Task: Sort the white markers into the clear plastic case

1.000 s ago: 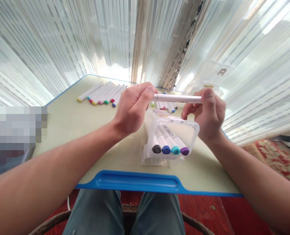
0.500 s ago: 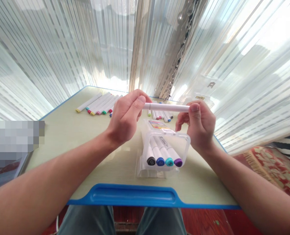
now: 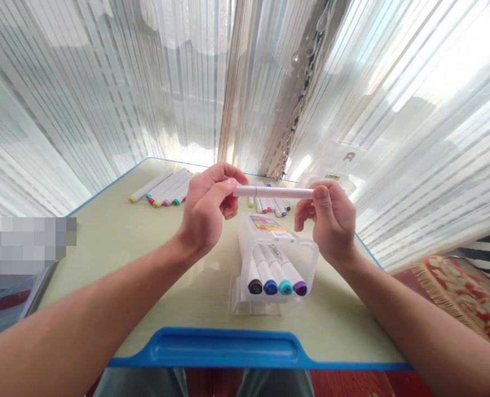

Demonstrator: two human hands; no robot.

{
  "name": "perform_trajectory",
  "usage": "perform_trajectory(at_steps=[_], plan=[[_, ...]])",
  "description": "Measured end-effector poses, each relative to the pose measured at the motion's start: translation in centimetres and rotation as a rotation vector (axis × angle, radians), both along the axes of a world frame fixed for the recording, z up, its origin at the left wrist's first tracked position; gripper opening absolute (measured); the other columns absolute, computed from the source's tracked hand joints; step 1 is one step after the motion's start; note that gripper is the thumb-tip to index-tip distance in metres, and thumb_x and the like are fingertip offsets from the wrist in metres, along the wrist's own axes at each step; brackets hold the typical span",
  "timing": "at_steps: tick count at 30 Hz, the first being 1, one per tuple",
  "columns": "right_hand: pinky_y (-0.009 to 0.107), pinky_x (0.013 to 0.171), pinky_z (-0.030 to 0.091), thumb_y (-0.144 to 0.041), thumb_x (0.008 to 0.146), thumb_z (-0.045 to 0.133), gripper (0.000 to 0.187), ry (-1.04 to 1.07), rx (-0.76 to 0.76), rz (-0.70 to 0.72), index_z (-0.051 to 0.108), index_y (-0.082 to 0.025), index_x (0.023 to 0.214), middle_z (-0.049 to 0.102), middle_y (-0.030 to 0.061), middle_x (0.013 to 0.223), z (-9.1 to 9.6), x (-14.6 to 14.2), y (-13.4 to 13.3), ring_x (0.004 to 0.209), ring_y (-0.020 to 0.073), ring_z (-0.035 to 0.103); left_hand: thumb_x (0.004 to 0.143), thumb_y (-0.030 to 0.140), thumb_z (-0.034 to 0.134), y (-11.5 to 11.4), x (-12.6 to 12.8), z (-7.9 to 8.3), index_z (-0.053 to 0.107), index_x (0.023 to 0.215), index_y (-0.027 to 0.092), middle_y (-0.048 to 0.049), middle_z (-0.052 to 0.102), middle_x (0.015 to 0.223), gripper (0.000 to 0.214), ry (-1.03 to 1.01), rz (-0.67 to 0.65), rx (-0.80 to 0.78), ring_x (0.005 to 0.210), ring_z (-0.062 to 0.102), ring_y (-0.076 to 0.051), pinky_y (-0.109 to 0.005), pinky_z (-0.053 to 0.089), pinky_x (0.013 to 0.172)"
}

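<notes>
A white marker (image 3: 284, 192) lies level in the air, held at both ends. My left hand (image 3: 207, 207) pinches its left end near the cap seam, thumb on top. The right end sits between the thumb and fingers of my right hand (image 3: 334, 220); both end colours are hidden. Below the marker, a clear plastic case (image 3: 314, 270) rests tilted on the table, its open end facing me. Inside lie several markers with black (image 3: 255, 286), blue (image 3: 270, 287), turquoise (image 3: 285, 287) and purple (image 3: 300, 288) ends.
Several white markers (image 3: 162, 190) form a row at the far left of the table (image 3: 104, 264). Another group (image 3: 265, 205) lies behind the case. Clear packaging (image 3: 340, 165) stands at the back right, by the string curtain (image 3: 179, 82). A blue tray ridge (image 3: 228, 346) edges the front.
Both hands have shifted slightly left with the marker still between them. The left fingers have loosened a little. The whole scene sits slightly lower in view.
</notes>
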State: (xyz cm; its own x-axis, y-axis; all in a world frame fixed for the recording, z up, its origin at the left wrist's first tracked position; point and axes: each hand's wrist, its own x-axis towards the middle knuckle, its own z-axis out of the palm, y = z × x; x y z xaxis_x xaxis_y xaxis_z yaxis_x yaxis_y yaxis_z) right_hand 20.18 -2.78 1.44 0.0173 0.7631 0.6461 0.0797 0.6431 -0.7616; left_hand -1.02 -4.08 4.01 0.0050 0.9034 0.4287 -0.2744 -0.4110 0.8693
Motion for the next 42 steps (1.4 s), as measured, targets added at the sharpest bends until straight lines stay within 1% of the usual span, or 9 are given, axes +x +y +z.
perform_trajectory(at_steps=[3,8,14,23,25,30,34,37,42], plan=[[0.023,0.033,0.043,-0.046,0.098,0.062,0.026,0.015,-0.019,0.012,0.056,-0.023,0.090,0.064,-0.0037,0.061,0.0,-0.1,0.0,0.040,0.0107,0.057,0.081,0.013,0.050,0.2,0.0,-0.2,0.062,0.078,0.019,0.0024,0.044,0.054,0.014,-0.009,0.032,0.000,0.045,0.040,-0.011,-0.026,0.029,0.043],[0.024,0.034,0.043,-0.043,0.096,0.065,0.023,0.011,-0.046,0.043,0.056,-0.023,0.097,0.064,-0.0045,0.064,0.1,-0.2,-0.1,0.039,0.0108,0.058,0.080,0.015,0.051,0.4,0.0,-0.4,0.060,0.080,0.020,0.0026,0.045,0.058,0.011,0.015,0.080,-0.003,0.049,0.043,-0.011,-0.027,0.034,0.046],[0.025,0.036,0.045,-0.039,0.094,0.065,0.020,0.006,-0.077,0.078,0.055,-0.023,0.101,0.065,-0.0034,0.071,0.2,-0.1,-0.2,0.040,0.0108,0.059,0.082,0.015,0.050,0.7,0.0,-0.5,0.061,0.080,0.019,0.0017,0.044,0.059,0.012,-0.010,0.067,0.000,0.052,0.041,-0.012,-0.026,0.035,0.047],[0.026,0.038,0.045,-0.029,0.092,0.057,0.010,0.028,-0.090,0.083,0.056,-0.023,0.101,0.066,-0.0031,0.071,0.3,-0.2,-0.4,0.041,0.0120,0.060,0.086,0.017,0.049,0.8,0.1,-1.0,0.060,0.081,0.020,0.0035,0.038,0.058,0.013,0.054,0.095,-0.060,0.050,0.037,-0.011,-0.023,0.032,0.042],[0.026,0.038,0.044,-0.027,0.091,0.056,0.010,0.024,-0.077,0.077,0.056,-0.023,0.101,0.064,-0.0040,0.069,0.3,-0.2,-0.4,0.041,0.0118,0.059,0.088,0.019,0.050,1.0,0.2,-1.1,0.060,0.081,0.020,0.0048,0.035,0.055,0.012,0.075,0.089,-0.077,0.048,0.034,-0.011,-0.023,0.031,0.041],[0.026,0.039,0.038,-0.023,0.092,0.054,0.008,-0.013,-0.041,0.033,0.058,-0.022,0.099,0.047,-0.0077,0.061,0.3,0.1,-0.5,0.041,0.0100,0.049,0.091,0.022,0.051,1.0,0.5,-1.0,0.057,0.080,0.020,0.0058,0.033,0.053,0.013,0.071,0.069,-0.138,0.047,0.030,-0.010,-0.022,0.029,0.040],[0.027,0.041,0.036,-0.025,0.096,0.054,0.005,-0.052,-0.058,0.014,0.058,-0.022,0.098,0.045,-0.0075,0.061,0.3,0.3,-0.5,0.043,0.0096,0.049,0.087,0.017,0.051,0.8,0.5,-0.9,0.058,0.080,0.019,0.0049,0.034,0.055,0.011,0.052,0.060,-0.177,0.048,0.034,-0.010,-0.021,0.031,0.041],[0.026,0.039,0.033,-0.030,0.098,0.056,0.009,-0.050,-0.079,0.001,0.058,-0.021,0.096,0.044,-0.0080,0.060,0.2,0.2,-0.4,0.042,0.0092,0.048,0.086,0.016,0.052,0.7,0.5,-1.0,0.059,0.081,0.018,0.0034,0.038,0.060,0.009,0.047,0.063,-0.157,0.051,0.036,-0.009,-0.020,0.032,0.042],[0.026,0.039,0.034,-0.032,0.097,0.060,0.010,-0.043,-0.081,-0.002,0.059,-0.022,0.096,0.051,-0.0064,0.062,0.2,0.1,-0.4,0.042,0.0092,0.050,0.087,0.017,0.051,0.8,0.4,-1.2,0.059,0.084,0.018,0.0036,0.037,0.062,0.008,0.051,0.057,-0.125,0.053,0.036,-0.010,-0.021,0.032,0.043]])
